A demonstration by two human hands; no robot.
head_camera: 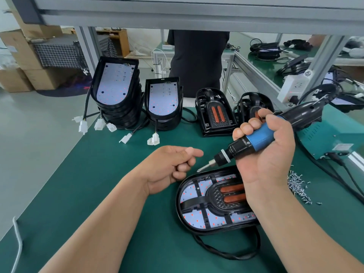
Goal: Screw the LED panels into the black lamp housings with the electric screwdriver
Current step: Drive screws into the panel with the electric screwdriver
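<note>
On green bench [102, 174], black lamp housing [197, 227] with LED panel [192, 191] inside; right hand [269, 154] gripping electric screwdriver [260, 136] above it; left hand [167, 166] loosely curled, empty; screw pile [297, 186] just right.

lamp housing [197, 203] partly behind right forearm
</note>
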